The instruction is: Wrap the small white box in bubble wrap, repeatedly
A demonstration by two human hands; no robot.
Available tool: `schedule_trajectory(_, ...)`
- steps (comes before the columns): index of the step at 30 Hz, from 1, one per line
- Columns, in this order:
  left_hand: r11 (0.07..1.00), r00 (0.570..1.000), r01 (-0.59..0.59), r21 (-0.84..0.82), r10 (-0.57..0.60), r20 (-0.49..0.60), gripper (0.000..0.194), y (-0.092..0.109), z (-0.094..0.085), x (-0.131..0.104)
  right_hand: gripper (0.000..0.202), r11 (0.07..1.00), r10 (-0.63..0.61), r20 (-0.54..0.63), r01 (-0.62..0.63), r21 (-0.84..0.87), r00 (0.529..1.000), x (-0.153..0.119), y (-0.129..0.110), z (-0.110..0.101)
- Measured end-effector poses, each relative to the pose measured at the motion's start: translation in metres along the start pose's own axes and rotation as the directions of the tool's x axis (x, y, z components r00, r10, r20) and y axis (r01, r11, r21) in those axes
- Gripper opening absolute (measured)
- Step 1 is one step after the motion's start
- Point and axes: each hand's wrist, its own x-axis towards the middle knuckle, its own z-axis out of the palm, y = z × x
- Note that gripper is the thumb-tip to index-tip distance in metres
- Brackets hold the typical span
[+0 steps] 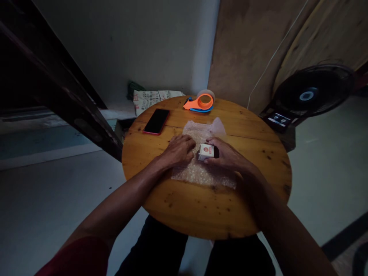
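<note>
A sheet of clear bubble wrap (198, 172) lies spread on the round wooden table (184, 209). Over its middle, my right hand (227, 155) grips a small white box (206, 151) with reddish print between thumb and fingers. The box is at or just above the sheet; the exact gap cannot be told. At the left edge of the wrap rests my left hand (180, 150), its fingers curled down and closed on the plastic, the fingertips partly hidden.
Behind the wrap stands an orange and blue tape dispenser (201, 102). A smartphone (156, 121) with a red edge lies at the table's left. To the right is a black fan (312, 92); a printed sack (155, 99) sits behind the table by the wall.
</note>
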Motion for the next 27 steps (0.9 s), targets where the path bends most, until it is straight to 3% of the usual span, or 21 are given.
schedule_trajectory(16, 1.000, 1.000, 0.004, -0.012, -0.004, 0.011, 0.032, 0.000, -0.001, 0.000, 0.054, 0.998, -0.060, 0.039, 0.060, -0.011, 0.997, 0.000, 0.002, -0.003)
schedule_trajectory(27, 0.999, 0.999, -0.019, -0.026, 0.018, -0.041, 0.029, -0.001, -0.001, -0.002, 0.051, 0.996, -0.084, 0.067, 0.082, 0.033, 0.994, -0.003, -0.006, -0.010)
